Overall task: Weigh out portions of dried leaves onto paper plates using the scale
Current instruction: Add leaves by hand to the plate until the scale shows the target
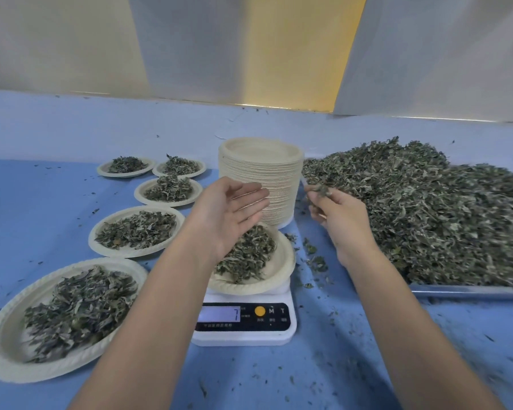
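Note:
A white digital scale (243, 321) stands at the centre with a paper plate (282, 261) of dried leaves on it. My left hand (234, 211) hovers above that plate, palm up, fingers straight and empty. My right hand (338, 214) is to the right of the scale at the edge of a big heap of dried leaves (421, 208) and pinches a small tuft of leaves (320, 189). A tall stack of empty paper plates (261, 173) stands just behind the scale.
Several filled paper plates line the left side, from the nearest filled plate (62, 318) back to the farthest filled plate (126, 167). The heap lies on a metal tray (468, 290). Loose leaf bits dot the blue table cover (323, 377).

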Tool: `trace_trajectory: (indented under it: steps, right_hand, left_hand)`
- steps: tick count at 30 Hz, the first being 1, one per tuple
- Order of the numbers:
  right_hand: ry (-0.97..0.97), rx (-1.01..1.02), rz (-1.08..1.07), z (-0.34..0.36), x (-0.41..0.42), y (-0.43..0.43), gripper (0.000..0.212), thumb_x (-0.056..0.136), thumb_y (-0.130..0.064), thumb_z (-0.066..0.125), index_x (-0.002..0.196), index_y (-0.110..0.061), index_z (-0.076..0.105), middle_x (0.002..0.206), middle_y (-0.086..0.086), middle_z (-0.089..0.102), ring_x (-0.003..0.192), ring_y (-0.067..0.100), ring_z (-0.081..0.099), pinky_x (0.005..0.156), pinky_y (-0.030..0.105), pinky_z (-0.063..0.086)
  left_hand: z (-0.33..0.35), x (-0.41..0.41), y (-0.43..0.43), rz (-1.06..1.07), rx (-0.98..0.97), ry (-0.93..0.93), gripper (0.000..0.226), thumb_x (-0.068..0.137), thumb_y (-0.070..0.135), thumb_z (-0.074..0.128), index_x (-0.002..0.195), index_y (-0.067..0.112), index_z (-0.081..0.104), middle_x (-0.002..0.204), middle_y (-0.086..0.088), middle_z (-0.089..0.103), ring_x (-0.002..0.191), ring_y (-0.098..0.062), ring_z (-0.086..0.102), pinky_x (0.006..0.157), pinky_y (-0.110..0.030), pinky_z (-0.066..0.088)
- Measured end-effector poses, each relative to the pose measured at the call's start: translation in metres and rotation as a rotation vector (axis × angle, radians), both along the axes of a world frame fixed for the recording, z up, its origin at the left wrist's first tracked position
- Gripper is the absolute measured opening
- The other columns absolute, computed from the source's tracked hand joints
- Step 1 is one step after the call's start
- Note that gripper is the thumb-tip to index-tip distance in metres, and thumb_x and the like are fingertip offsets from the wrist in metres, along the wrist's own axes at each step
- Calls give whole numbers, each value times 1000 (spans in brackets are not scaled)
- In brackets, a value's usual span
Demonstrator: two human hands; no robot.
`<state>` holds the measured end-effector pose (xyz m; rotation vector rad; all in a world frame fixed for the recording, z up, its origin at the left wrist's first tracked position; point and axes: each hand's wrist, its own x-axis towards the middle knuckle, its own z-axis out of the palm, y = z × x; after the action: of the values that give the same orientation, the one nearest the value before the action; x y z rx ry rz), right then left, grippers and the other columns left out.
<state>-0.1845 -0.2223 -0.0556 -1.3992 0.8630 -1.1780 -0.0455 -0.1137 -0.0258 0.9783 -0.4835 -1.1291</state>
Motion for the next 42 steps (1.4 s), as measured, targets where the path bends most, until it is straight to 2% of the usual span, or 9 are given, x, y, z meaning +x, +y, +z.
trace_trajectory:
  steps: [4, 9, 14, 18, 22, 25, 32, 37, 42]
  right_hand:
    - [-326, 366, -97, -10, -12, -15, 8, 91, -8, 61, 91, -11, 69, 76, -1, 63, 62, 5, 57, 56, 14, 51]
    - [-770, 709, -156, -16, -20, -26, 13, 94, -2, 53, 82, -3, 56, 86, 8, 55, 74, 12, 54, 46, 13, 50]
    - [-1010, 844, -103, -15, -28, -26, 28, 98, 4, 41, 124, 6, 49, 119, 17, 52, 114, 24, 57, 81, 21, 52]
    - [-1107, 873, -53, -14, -33, -25, 33, 97, 4, 42, 130, 11, 46, 130, 21, 54, 112, 28, 60, 78, 22, 56]
    - [-1042, 810, -21, -14, -31, -22, 26, 94, 3, 50, 119, 6, 54, 106, 17, 62, 104, 21, 63, 55, 20, 57]
    - [-866, 735, -24, -11, -27, -20, 5, 92, -1, 55, 96, 0, 59, 86, 9, 59, 75, 10, 59, 47, 12, 50]
    - [-527, 548, 167, -9, -7, -7, 11, 86, -4, 63, 92, -13, 65, 64, -5, 68, 63, 4, 59, 52, 14, 50]
    - [-196, 270, 196, -19, 16, 13, 13, 92, -10, 56, 93, -14, 69, 89, 1, 72, 76, 9, 67, 70, 20, 55]
    - [83, 15, 72, -33, 32, 26, 21, 92, -11, 53, 96, -23, 70, 104, -8, 68, 104, 9, 60, 92, 28, 46]
  left_hand:
    - [-2, -7, -2, -15, 12, -14, 31, 94, 17, 38, 107, 2, 62, 108, -13, 69, 104, -24, 65, 96, -34, 47]
    - [-6, -12, -5, -39, 21, -54, 31, 95, 17, 38, 107, 3, 63, 105, -13, 71, 100, -22, 67, 92, -32, 50]
    - [-8, -13, -6, -35, 25, -75, 32, 95, 17, 38, 107, 4, 64, 104, -12, 72, 100, -22, 68, 91, -32, 50]
    - [-7, -13, -6, -25, 36, -70, 31, 95, 16, 38, 108, 4, 63, 104, -12, 72, 99, -22, 68, 89, -31, 51]
    - [-6, -13, -6, -23, 42, -76, 31, 95, 16, 38, 107, 4, 63, 104, -12, 71, 100, -22, 68, 90, -32, 51]
    - [-6, -13, -5, -17, 44, -81, 30, 94, 15, 38, 106, 4, 63, 104, -12, 72, 100, -23, 67, 92, -33, 50]
    - [-6, -10, -3, 71, 24, -118, 29, 95, 14, 36, 100, 4, 63, 104, -12, 70, 97, -21, 68, 88, -31, 52]
    - [-7, -6, -4, 247, 20, -123, 30, 95, 8, 40, 122, -2, 51, 120, -15, 57, 100, -26, 64, 83, -33, 54]
    - [-7, 14, 5, 293, 100, -310, 26, 95, 12, 44, 116, 10, 58, 118, -5, 62, 111, -16, 58, 95, -33, 48]
